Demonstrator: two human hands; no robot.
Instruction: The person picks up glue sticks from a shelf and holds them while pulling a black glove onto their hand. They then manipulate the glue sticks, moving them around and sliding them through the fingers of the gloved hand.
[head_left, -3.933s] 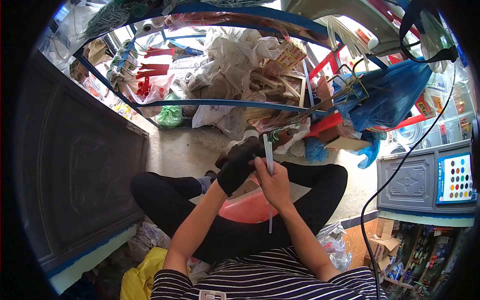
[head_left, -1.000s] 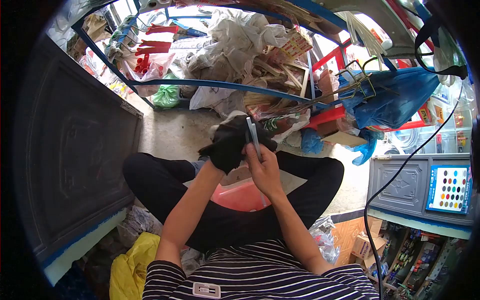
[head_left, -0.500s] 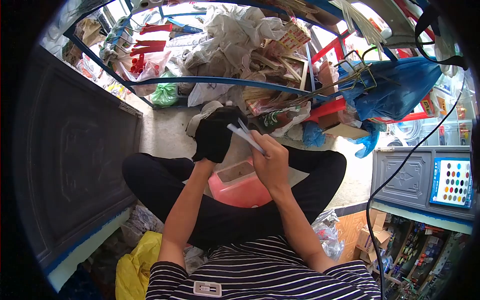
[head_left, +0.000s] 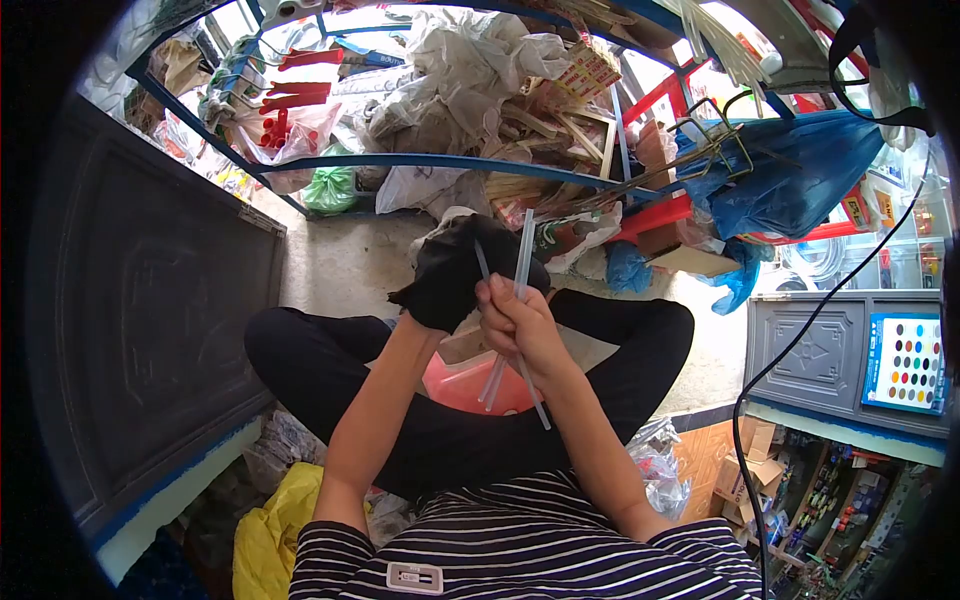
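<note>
My right hand (head_left: 520, 325) is closed around several long, thin, translucent plastic sticks (head_left: 524, 250). They fan out above and below the fist. My left hand is covered by black cloth (head_left: 445, 275) with a light grey part at its far edge, so its fingers are hidden. Beside the right thumb, one stick's upper end overlaps the cloth in this view. Both hands are close together over my crossed legs. Below them, between the legs, lies a pink plastic piece (head_left: 485, 385).
A blue-framed rack (head_left: 430, 160) ahead holds crumpled bags and wooden strips. A blue plastic bag (head_left: 790, 170) hangs at the right. A dark panelled door (head_left: 150, 300) stands at the left, and yellow plastic (head_left: 275, 530) lies behind my left leg. A black cable (head_left: 800, 350) runs down the right.
The sticks have turned from slanting up-left to nearly upright and spread apart in my right hand. My left hand with the black cloth has shifted right, nearer the right hand.
</note>
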